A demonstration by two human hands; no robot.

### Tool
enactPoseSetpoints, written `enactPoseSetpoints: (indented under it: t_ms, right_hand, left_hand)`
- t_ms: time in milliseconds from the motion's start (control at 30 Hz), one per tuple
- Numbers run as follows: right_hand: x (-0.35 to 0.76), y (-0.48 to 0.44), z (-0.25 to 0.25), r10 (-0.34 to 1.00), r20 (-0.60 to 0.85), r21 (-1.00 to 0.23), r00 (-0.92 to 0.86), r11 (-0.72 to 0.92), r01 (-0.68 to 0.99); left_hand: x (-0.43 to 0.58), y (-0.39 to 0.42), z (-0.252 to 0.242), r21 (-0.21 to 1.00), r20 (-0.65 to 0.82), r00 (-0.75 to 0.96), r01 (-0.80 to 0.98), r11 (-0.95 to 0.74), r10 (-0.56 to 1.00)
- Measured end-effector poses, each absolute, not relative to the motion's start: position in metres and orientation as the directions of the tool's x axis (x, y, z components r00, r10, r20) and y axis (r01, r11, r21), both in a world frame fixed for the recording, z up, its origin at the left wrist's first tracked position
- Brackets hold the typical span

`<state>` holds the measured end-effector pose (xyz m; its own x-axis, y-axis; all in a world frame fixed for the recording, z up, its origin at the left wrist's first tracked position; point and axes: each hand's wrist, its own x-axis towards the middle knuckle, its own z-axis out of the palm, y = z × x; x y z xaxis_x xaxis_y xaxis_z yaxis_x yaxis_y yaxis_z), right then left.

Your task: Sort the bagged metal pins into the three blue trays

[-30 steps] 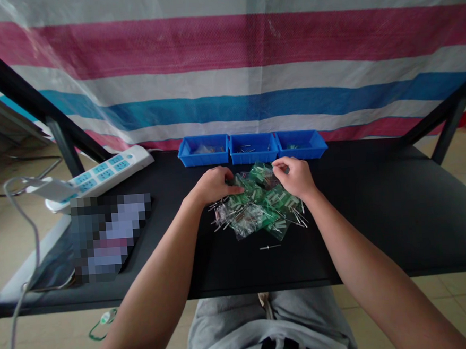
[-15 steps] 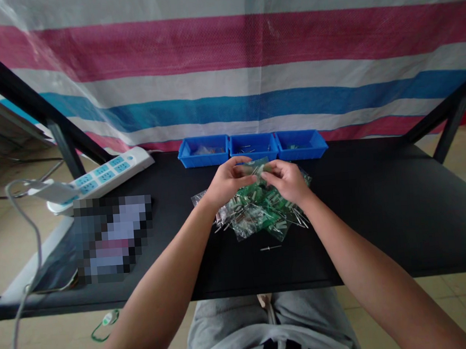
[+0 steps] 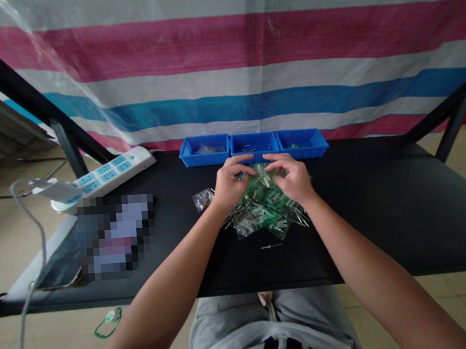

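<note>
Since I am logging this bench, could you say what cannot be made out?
Head view, blue trays: contents too small.
Head view, flat thing beside the power strip: blurred out.
Head view, clear bag: contents hidden by the left hand and right hand.

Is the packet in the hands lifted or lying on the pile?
Lifted: left hand and right hand pinch the packet by its top, above the pile.

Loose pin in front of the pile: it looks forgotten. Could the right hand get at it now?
Probably yes: the pin lies alone on the table, nothing covering it, though the right hand is busy holding a bag with the left hand.
</note>
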<state>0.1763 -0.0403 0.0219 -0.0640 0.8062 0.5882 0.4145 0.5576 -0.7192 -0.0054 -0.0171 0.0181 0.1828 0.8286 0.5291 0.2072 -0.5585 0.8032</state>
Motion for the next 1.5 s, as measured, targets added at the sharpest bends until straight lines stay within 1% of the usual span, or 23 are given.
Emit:
enactPoseSetpoints:
  t_ms: [100,200,300,367,467,533,667,767,833,933,1033,1100,1167,1333,1500]
  right_hand:
    - [0.176,-0.041,0.024,0.826,0.560,-0.735,-0.069,0.533,0.418]
    - [0.175,-0.042,0.024,0.860,0.508,-0.782,-0.049,0.484,0.392]
    - [0.174,-0.040,0.021,0.914,0.406,-0.860,-0.020,0.389,0.329]
    - [0.173,-0.038,0.018,0.942,0.337,-0.918,0.002,0.328,0.225]
    - [0.172,-0.037,0.015,0.957,0.289,-0.956,0.028,0.287,0.057]
    - [0.171,-0.037,0.016,0.958,0.285,-0.959,0.027,0.285,0.012]
    - [0.171,-0.041,0.020,0.960,0.277,-0.959,-0.028,0.278,0.047]
    - [0.174,-0.043,0.022,0.966,0.242,-0.965,-0.087,0.249,0.078]
    - [0.177,-0.041,0.021,0.968,0.241,-0.967,-0.073,0.246,0.063]
    - [0.186,-0.032,0.019,0.965,0.254,-0.967,0.073,0.254,0.000]
    - [0.200,-0.020,0.017,0.929,0.201,-0.966,0.310,0.240,-0.093]
    - [0.212,-0.014,0.017,0.898,0.195,-0.961,0.393,0.255,-0.106]
    - [0.224,-0.012,0.017,0.894,0.211,-0.957,0.395,0.271,-0.101]
    - [0.244,-0.011,0.017,0.895,0.195,-0.961,0.402,0.256,-0.104]
    - [0.244,-0.008,0.018,0.829,0.191,-0.961,0.525,0.266,-0.070]
  left_hand:
    - [-0.003,-0.015,0.015,0.925,0.359,0.208,0.053,-0.377,0.910]
    - [-0.001,-0.014,0.015,0.976,0.217,0.247,-0.083,-0.203,0.944]
    - [0.000,-0.016,0.020,0.987,0.141,0.297,-0.113,-0.112,0.944]
    - [0.001,-0.017,0.024,0.991,0.120,0.313,-0.100,-0.093,0.942]
    - [0.001,-0.018,0.027,0.994,0.105,0.311,-0.073,-0.086,0.945]
    - [0.002,-0.017,0.027,0.994,0.099,0.290,-0.073,-0.081,0.952]
    - [0.002,-0.017,0.026,0.993,0.099,0.223,-0.092,-0.081,0.970]
    - [0.001,-0.017,0.026,0.995,0.087,0.224,-0.076,-0.072,0.971]
    - [0.001,-0.017,0.026,0.994,0.096,0.209,-0.074,-0.082,0.973]
    - [-0.001,-0.012,0.026,0.990,0.129,0.110,-0.065,-0.122,0.986]
    - [-0.007,-0.005,0.023,0.990,0.141,0.014,0.000,-0.141,0.990]
    - [-0.011,0.000,0.020,0.987,0.154,-0.016,0.042,-0.153,0.988]
    - [-0.014,0.003,0.017,0.983,0.175,-0.013,0.066,-0.174,0.984]
    - [-0.017,0.007,0.011,0.968,0.221,0.017,0.118,-0.222,0.975]
    - [-0.021,0.010,0.012,0.951,0.252,-0.040,0.194,-0.240,0.967]
